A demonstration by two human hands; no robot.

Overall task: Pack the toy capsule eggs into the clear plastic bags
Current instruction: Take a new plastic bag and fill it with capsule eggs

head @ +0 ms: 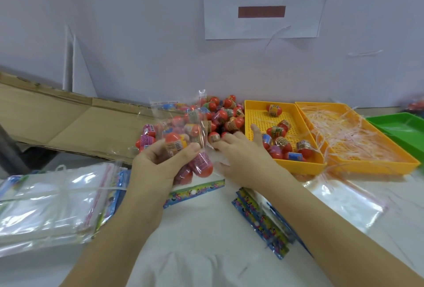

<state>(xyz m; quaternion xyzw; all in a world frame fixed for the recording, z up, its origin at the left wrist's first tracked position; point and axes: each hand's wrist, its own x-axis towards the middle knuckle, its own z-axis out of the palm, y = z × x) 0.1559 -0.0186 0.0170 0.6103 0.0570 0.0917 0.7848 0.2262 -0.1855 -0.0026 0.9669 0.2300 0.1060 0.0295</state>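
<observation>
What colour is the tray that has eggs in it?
Yellow-orange tray, with a perforated floor. Best seen in the head view.

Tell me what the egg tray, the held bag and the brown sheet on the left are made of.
Egg tray: moulded plastic, likely; uniform yellow, perforated floor. Held bag: thin clear plastic film; glossy, creased, eggs visible through it. Brown sheet: cardboard, matte, with fold lines.

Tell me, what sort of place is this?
Likely a toy-packing bench in a small factory or workshop: a heap of red plastic capsule eggs against the wall, a stack of flat clear plastic bags, and a yellow perforated plastic tray holding more eggs.
</observation>
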